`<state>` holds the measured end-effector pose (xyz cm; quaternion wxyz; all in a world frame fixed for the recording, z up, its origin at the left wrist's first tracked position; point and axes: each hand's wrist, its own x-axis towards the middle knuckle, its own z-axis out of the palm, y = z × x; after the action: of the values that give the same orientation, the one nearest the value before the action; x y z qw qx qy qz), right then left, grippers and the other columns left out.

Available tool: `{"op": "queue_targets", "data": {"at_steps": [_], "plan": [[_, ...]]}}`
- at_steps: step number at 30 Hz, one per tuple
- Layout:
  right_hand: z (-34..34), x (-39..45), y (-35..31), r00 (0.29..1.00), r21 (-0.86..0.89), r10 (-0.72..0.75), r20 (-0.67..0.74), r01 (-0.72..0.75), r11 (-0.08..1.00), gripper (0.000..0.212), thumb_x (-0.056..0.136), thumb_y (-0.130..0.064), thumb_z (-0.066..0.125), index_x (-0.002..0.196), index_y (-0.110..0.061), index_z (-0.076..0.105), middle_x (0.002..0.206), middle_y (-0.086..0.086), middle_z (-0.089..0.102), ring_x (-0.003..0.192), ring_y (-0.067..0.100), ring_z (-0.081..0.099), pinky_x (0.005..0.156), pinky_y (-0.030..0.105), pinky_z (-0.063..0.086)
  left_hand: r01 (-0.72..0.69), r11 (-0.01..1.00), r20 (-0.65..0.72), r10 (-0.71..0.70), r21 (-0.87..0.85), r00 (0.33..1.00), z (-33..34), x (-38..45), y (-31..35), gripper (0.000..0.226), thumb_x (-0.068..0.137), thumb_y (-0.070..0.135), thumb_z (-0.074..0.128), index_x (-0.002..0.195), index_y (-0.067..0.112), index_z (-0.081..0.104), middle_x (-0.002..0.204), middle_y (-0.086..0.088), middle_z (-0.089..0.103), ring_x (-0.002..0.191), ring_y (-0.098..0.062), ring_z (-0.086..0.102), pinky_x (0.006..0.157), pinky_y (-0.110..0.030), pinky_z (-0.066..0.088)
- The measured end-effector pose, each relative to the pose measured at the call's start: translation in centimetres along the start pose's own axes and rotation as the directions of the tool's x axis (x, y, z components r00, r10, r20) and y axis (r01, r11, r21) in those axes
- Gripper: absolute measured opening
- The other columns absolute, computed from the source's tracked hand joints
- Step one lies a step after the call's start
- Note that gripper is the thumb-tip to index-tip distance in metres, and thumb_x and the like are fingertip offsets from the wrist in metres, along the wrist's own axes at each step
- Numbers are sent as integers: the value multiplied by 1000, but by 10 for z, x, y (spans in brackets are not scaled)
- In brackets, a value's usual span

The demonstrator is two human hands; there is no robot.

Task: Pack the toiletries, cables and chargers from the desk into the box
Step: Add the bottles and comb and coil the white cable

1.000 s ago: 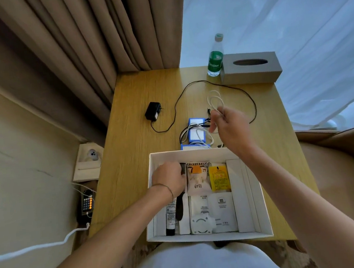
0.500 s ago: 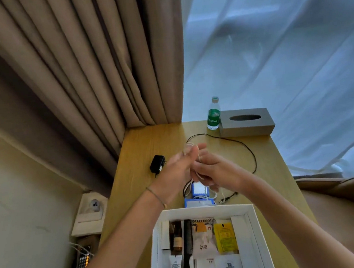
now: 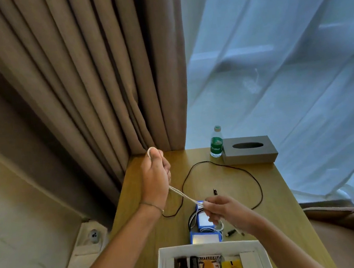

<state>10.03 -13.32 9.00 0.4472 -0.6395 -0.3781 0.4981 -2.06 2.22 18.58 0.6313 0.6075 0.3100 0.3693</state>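
Two hands stretching a doubled white cable [image 3: 183, 195] taut above the table [image 3: 231, 184] beyond the box [image 3: 163, 266], left hand [image 3: 155, 179] fisted round its loop, right hand [image 3: 221, 211] pinching the strands; light, limp, likely to spring uncoiled, best gripped mid-bundle.

white cable [image 3: 181, 193]: doubled, pulled taut above surface | black cable [image 3: 236, 167]: looped loosely on surface | blue chargers [image 3: 205, 220]: beside box | box [image 3: 163, 264]: open, white, toiletries inside
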Motion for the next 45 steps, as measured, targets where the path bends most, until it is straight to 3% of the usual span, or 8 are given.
{"op": "queue_targets", "data": {"at_steps": [4,12,17,21,25,31,38,45], "plan": [[-6,4,-14,997,75,-15,-81,21,997,30,101,-33,55,76,-20,62,68,-1,42,60,13,38,59,22,40,-322,816,241,230,480,943,-22,6,-14,48,103,45,30,81,5,46,65,-16,51,52,-8,41,50,-22,37],[-21,12,-87,987,-248,-136,-82,112,962,29,104,-26,53,79,-20,68,58,-4,45,52,17,42,53,31,42,-601,246,627,-38,761,778,-30,9,-38,58,73,91,34,79,34,39,56,12,48,49,-1,44,49,-27,27],[-14,19,-97,943,-334,-244,-224,161,929,34,102,-35,55,73,-18,63,59,1,49,54,22,48,55,37,45,-253,814,521,-70,523,850,-24,3,-37,61,92,64,37,74,20,76,56,2,53,50,-8,47,55,-28,44],[10,23,-86,927,-204,-225,-301,168,964,38,105,-33,47,73,-18,59,54,-9,47,48,8,43,51,29,42,-38,987,325,-14,155,946,-17,-8,-31,46,95,44,38,105,19,74,79,14,74,77,6,67,68,-10,50],[47,25,-70,965,-12,-135,-223,136,991,39,106,-32,43,74,-16,57,49,-12,49,44,3,39,48,21,35,125,980,193,-94,-154,977,-12,-8,-26,55,98,48,34,112,6,67,105,-11,77,102,-21,73,84,-32,60],[80,25,-47,957,68,-131,-259,153,986,42,106,-39,44,72,-23,63,54,-10,47,49,8,38,49,24,31,253,913,29,-257,-319,966,-17,9,-15,48,101,52,38,72,14,48,51,0,41,39,-16,45,38,-23,39],[46,-7,-29,977,-13,-38,-212,36,999,27,103,-27,51,83,-15,65,63,-8,50,56,9,43,59,23,41,-290,858,219,214,424,952,-48,35,-28,57,95,70,26,73,19,43,57,3,40,46,-6,35,44,-24,32],[10,-8,-93,911,38,-252,-326,278,960,30,101,-18,56,74,-12,64,55,-8,45,50,8,41,55,17,42,-491,618,674,-87,615,734,-38,0,-55,84,70,93,29,83,13,49,61,0,52,50,-13,42,50,-47,42]]}}
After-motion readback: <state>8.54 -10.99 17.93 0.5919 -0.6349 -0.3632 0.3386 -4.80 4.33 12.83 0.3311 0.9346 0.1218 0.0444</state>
